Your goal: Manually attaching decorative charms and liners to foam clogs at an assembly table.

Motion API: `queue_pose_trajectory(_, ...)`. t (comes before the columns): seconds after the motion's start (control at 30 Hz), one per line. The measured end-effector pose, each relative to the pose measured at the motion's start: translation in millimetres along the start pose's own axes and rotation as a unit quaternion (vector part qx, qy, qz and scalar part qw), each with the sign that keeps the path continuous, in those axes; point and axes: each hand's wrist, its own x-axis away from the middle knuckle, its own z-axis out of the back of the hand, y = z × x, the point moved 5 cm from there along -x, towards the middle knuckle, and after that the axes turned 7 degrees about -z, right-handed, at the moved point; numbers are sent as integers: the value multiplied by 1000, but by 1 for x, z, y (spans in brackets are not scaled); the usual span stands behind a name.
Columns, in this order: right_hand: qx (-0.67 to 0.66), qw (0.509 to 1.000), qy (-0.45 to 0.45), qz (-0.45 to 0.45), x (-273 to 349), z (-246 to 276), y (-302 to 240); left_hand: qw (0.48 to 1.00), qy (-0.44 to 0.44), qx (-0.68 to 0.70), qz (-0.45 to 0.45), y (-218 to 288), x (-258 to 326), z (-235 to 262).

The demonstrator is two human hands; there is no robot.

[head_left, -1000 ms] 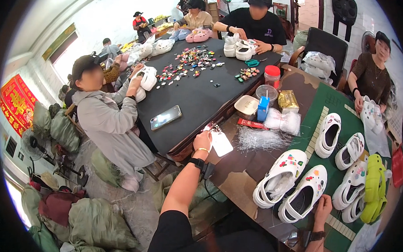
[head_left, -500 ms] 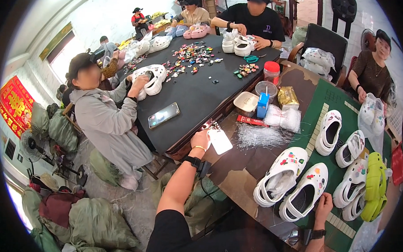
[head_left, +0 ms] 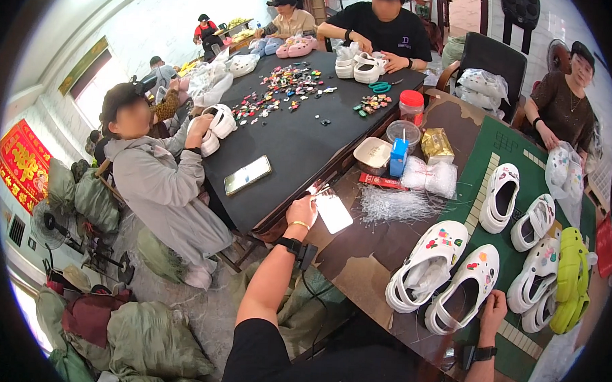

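My left hand (head_left: pixel 301 212) reaches out to the table edge and holds a small white card (head_left: pixel 333 213) by its near corner, the card lying on the brown tabletop (head_left: pixel 357 273). My right hand (head_left: pixel 494 307) rests at the heel of a white clog (head_left: pixel 466 287) decorated with small coloured charms. A second white clog (head_left: pixel 427 264) lies beside it to the left. A pile of clear plastic tag threads (head_left: pixel 394 204) lies just beyond the card.
More white clogs (head_left: pixel 500 196) and a yellow-green pair (head_left: pixel 571 278) lie on a green mat (head_left: pixel 516 151). A red-lidded jar (head_left: pixel 411 107), boxes and bags stand behind. A phone (head_left: pixel 247 175) and scattered charms (head_left: pixel 282 89) lie on the black table, where other people work. Green sacks (head_left: pixel 146 333) cover the floor.
My left hand has stayed at the white card, shifting only slightly. The person in grey at the left has moved the clog in their hands. My right hand has not moved.
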Motion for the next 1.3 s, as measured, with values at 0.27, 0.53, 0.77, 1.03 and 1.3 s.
queue_pose_trajectory(0.27, 7, 1000, 3, 18, 0, 0, 1, 999, 0, -42, -5, 7, -12, -12)
queue_pose_trajectory(0.53, -11, 1000, -8, 0, 0, -1, 1, 998, -26, -50, -9, 7, -10, -14)
queue_pose_trajectory(0.77, 0, 1000, 10, 26, -1, -1, 3, 999, -35, -20, -17, 2, -12, -14)
queue_pose_trajectory(1.03, 12, 1000, 12, 25, 1, 0, -2, 999, 1, -47, -1, 4, -11, -10)
queue_pose_trajectory(1.3, -2, 1000, -5, -16, -2, -1, 10, 1000, -5, -22, -4, 0, -12, -10)
